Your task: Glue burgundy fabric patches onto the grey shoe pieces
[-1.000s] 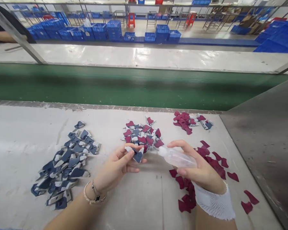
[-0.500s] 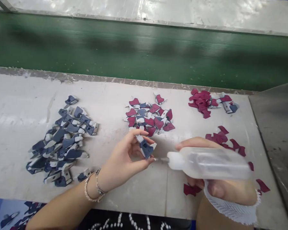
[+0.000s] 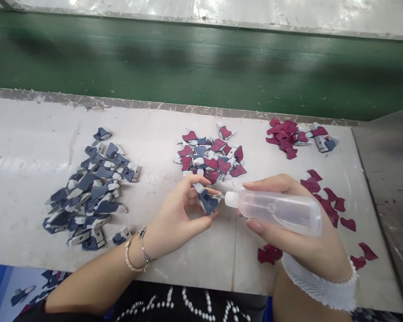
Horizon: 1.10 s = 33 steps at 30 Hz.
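Observation:
Between the thumb and fingers of my left hand (image 3: 179, 210) is a small navy and light grey plastic part (image 3: 208, 201), its hollow side facing up. My right hand (image 3: 295, 232) grips a translucent squeeze bottle (image 3: 280, 211) lying almost level, its white cap (image 3: 231, 199) pointing left. The bottle's thin metal tip reaches the upper right edge of the navy part; whether it touches cannot be told. Just beyond my left hand lies a pile of parts with maroon pieces on them (image 3: 218, 156).
A large pile of navy and grey parts (image 3: 90, 192) covers the left of the white table (image 3: 27, 179). Loose maroon pieces (image 3: 284, 134) lie at the right, some beside my right hand. Behind runs a green strip (image 3: 188, 67); a metal panel (image 3: 389, 179) bounds the right.
My right hand has turned the bottle and brought its tip up from beside my left thumb to the navy part. My left hand still holds the part. The view has shifted slightly.

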{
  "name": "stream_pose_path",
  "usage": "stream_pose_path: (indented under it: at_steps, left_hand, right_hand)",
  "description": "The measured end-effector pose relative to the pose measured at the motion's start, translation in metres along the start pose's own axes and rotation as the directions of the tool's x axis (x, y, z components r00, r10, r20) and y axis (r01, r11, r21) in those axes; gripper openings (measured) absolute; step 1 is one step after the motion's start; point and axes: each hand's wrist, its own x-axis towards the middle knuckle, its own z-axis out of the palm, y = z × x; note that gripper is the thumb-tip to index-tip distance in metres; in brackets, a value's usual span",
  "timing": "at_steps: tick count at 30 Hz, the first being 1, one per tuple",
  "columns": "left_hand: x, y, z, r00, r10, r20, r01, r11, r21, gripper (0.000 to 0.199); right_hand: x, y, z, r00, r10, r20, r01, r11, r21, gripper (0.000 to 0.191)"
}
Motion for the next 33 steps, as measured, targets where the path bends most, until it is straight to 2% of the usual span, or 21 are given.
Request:
stream_pose_path:
  at_steps: [4, 9, 16, 23, 26, 30, 33]
  left_hand:
    - [-0.002, 0.002, 0.001, 1.000, -0.002, -0.015, 0.003, 0.998, 0.063, 0.041]
    - [-0.004, 0.004, 0.002, 0.999, -0.032, -0.011, 0.033, 0.994, 0.099, 0.041]
    - [-0.002, 0.003, 0.003, 1.000, -0.014, -0.004, 0.014, 0.991, 0.133, 0.038]
    - [-0.001, 0.003, 0.001, 1.000, -0.017, -0.005, 0.018, 0.991, 0.132, 0.040]
    - [-0.002, 0.001, 0.001, 1.000, -0.020, -0.008, 0.020, 0.990, 0.138, 0.039]
    - [-0.002, -0.001, 0.001, 0.999, -0.033, 0.004, 0.032, 0.992, 0.124, 0.040]
    - [-0.002, -0.001, 0.002, 1.000, -0.018, 0.003, 0.018, 0.990, 0.143, 0.039]
  right_hand:
    - [0.000, -0.001, 0.012, 0.997, -0.072, -0.041, 0.068, 0.993, -0.101, 0.022]
    - [0.001, -0.004, 0.016, 0.990, -0.142, -0.002, 0.137, 0.961, -0.239, 0.024]
    - [0.001, -0.004, 0.016, 0.988, -0.154, 0.024, 0.154, 0.944, -0.292, 0.023]
    - [0.000, -0.005, 0.016, 0.974, -0.220, 0.048, 0.220, 0.886, -0.407, 0.021]
    - [0.000, -0.006, 0.017, 0.973, -0.226, 0.047, 0.225, 0.881, -0.416, 0.022]
    - [0.000, -0.008, 0.018, 0.965, -0.241, 0.100, 0.261, 0.879, -0.398, 0.021]
    - [-0.001, -0.008, 0.019, 0.972, -0.230, 0.046, 0.228, 0.882, -0.412, 0.019]
